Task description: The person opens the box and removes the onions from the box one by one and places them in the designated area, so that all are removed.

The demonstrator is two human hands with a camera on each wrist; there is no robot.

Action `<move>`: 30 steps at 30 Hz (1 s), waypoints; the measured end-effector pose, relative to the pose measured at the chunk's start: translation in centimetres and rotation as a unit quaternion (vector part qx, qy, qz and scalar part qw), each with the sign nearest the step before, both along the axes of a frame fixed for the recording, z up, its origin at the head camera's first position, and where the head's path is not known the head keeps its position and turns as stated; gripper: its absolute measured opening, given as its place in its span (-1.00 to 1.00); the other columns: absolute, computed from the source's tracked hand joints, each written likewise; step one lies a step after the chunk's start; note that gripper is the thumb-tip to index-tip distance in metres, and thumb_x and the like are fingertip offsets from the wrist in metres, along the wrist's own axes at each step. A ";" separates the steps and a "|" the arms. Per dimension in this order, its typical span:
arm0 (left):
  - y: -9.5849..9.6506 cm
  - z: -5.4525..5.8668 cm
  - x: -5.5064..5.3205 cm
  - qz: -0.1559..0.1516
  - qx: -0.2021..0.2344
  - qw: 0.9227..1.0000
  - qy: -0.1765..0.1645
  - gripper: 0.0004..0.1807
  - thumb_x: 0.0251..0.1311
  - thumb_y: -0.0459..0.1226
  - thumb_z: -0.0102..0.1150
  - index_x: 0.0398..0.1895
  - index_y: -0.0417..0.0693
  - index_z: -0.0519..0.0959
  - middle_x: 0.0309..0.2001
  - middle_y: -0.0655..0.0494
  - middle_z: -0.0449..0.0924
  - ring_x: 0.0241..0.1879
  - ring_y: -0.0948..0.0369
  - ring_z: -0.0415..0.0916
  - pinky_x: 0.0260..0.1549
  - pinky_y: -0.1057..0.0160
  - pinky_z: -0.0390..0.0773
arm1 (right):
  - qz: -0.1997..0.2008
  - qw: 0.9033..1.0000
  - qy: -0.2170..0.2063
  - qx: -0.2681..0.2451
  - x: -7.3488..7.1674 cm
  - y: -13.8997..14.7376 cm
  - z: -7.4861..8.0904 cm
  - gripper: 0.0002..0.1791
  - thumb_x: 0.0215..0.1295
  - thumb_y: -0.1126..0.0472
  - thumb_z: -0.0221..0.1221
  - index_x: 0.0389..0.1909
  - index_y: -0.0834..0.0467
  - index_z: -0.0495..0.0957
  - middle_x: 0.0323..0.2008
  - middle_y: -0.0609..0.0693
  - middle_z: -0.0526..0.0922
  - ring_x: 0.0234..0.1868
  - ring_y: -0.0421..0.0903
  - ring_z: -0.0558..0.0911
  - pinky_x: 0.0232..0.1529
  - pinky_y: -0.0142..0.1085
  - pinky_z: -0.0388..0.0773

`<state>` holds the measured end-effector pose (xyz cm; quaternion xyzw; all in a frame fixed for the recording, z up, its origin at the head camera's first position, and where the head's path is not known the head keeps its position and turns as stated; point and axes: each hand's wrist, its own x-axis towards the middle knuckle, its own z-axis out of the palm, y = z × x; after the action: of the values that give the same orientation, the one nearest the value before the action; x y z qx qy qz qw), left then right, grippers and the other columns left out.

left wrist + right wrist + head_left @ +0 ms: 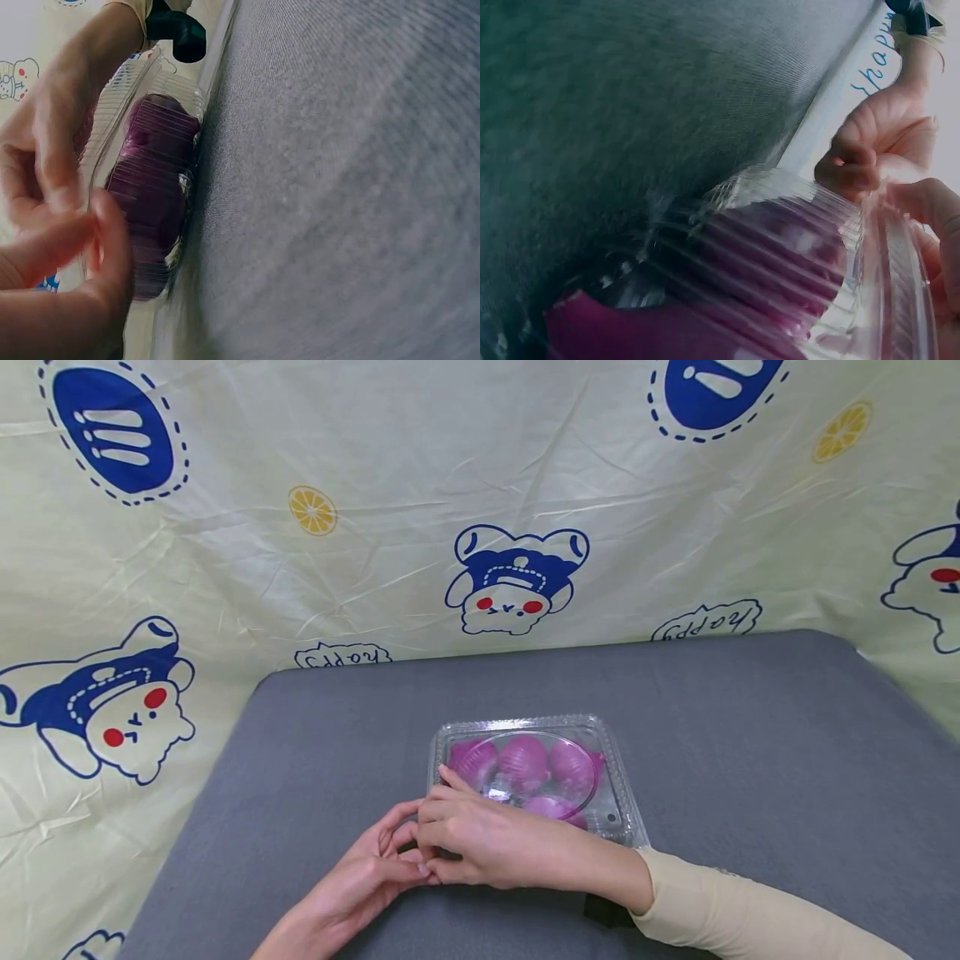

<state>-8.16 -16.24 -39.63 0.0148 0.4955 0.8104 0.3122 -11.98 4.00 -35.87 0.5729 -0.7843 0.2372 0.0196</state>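
Observation:
A clear plastic clamshell box (621, 785) lies on the grey surface with several purple onions (523, 762) inside, under its lid. Both hands meet at its near left corner. My left hand (367, 864) pinches the corner of the rim between thumb and fingertips. Reaching across the front of the box, my right hand (480, 839) holds the same corner, its thumb tip against the left thumb. In the right wrist view the rim (900, 277) runs up to the fingers of both hands. The right forearm hides the box's front side in the head view.
The grey cloth-covered table (337, 735) extends around the box on all sides. Behind it hangs a pale sheet (405, 577) printed with cartoon figures. A dark wrist device (607, 910) sits beneath the right sleeve (720, 893).

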 end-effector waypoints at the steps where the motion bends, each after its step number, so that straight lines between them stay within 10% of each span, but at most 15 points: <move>1: 0.0 0.0 0.0 0.002 -0.006 1.000 0.004 -0.13 0.07 -0.66 0.12 0.45 -0.17 0.02 0.03 -0.02 0.46 -0.10 0.14 0.55 -0.07 0.23 0.55 | 0.000 1.000 0.000 -0.001 0.0 -0.1 0.0 -0.85 0.18 0.24 0.32 -0.41 -0.01 0.52 -0.33 -0.24 0.45 -0.05 -0.31 0.43 0.42 0.10 -0.01; 30: 0.4 0.8 -0.3 0.028 -0.025 0.999 -0.008 -0.21 0.20 -0.56 0.09 0.45 -0.18 0.00 0.06 -0.03 0.52 -0.12 0.13 0.53 -0.07 0.17 0.55 | 0.008 0.994 0.084 -0.062 0.1 0.2 1.0 -0.93 0.14 0.25 0.32 -0.38 0.00 0.64 -0.32 -0.22 0.58 -0.06 -0.26 0.49 0.38 0.01 0.17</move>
<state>-8.43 -15.83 -38.82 -0.0139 0.5132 0.8064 0.2934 -11.87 4.18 -34.88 0.5945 -0.7592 0.2365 0.1193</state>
